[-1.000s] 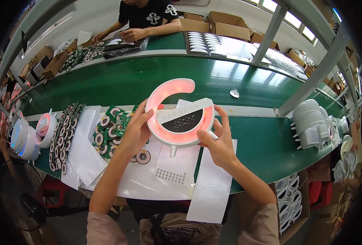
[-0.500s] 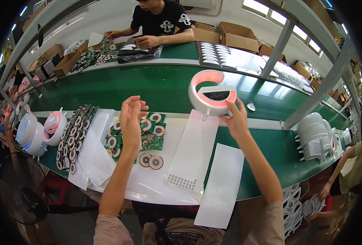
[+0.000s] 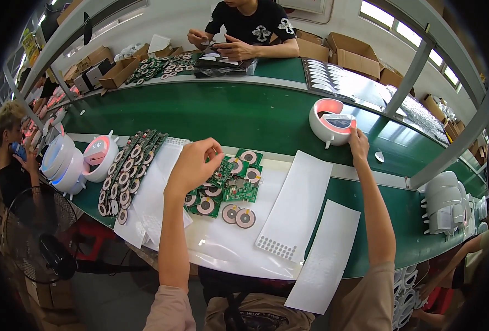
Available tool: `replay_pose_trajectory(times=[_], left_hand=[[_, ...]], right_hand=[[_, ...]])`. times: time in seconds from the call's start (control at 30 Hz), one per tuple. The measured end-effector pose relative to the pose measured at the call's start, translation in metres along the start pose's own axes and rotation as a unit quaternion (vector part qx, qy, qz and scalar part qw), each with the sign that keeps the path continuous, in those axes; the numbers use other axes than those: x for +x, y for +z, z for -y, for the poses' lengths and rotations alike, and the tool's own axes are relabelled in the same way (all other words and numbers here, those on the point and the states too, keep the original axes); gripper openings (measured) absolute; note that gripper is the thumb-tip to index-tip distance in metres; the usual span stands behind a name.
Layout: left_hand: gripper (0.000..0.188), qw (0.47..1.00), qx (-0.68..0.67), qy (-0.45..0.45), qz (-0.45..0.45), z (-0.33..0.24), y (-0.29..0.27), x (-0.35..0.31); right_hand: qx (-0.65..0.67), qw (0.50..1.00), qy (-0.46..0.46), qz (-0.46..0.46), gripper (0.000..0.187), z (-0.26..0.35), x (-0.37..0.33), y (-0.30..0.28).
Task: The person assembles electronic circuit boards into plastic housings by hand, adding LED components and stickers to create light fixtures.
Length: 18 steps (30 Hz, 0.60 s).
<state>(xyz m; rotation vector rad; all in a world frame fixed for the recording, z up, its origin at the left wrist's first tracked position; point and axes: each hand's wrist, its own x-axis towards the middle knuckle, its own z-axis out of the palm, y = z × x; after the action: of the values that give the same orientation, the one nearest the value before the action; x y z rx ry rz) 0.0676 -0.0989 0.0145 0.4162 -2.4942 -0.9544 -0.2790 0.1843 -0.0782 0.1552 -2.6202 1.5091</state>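
Note:
At the far right of the belt, my right hand [image 3: 358,145] grips the right edge of a white C-shaped lamp [image 3: 323,131]. The lamp glows pink inside and has a dark display and small feet. My left hand [image 3: 196,165] is raised over the left part of a pile of green circuit boards [image 3: 239,190] with round coils. Its fingers are loosely bent and nothing shows in them. Two loose coils [image 3: 245,218] lie in front of the pile on a white sheet [image 3: 222,254]. Right of them is a long white strip with grey round stickers [image 3: 277,247].
A second white strip [image 3: 324,256] overhangs the front edge. Stacked coil boards [image 3: 124,177] and lit lamps [image 3: 100,157] stand at left, white lamp shells [image 3: 444,201] at right. Across the green belt [image 3: 222,113] a co-worker [image 3: 250,27] handles parts. A fan [image 3: 57,256] stands lower left.
My right hand has moved the lamp farther away and to the right, onto the belt. My left hand has turned and its fingers have bent over the boards. The whole view has shifted.

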Motion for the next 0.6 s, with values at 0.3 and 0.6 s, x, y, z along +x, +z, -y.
replay_pose_trajectory(times=[0.3,0.6], left_hand=[[0.009,0.999,0.005,0.05,-0.005,-0.013,0.01,0.0],[0.007,0.988,0.014,0.092,0.125,-0.011,0.005,-0.008]], right_hand=[[-0.143,0.944,-0.146,-0.258,0.042,0.027,-0.042,-0.024],[-0.104,0.745,-0.572,0.328,0.024,0.083,-0.202,-0.047]])
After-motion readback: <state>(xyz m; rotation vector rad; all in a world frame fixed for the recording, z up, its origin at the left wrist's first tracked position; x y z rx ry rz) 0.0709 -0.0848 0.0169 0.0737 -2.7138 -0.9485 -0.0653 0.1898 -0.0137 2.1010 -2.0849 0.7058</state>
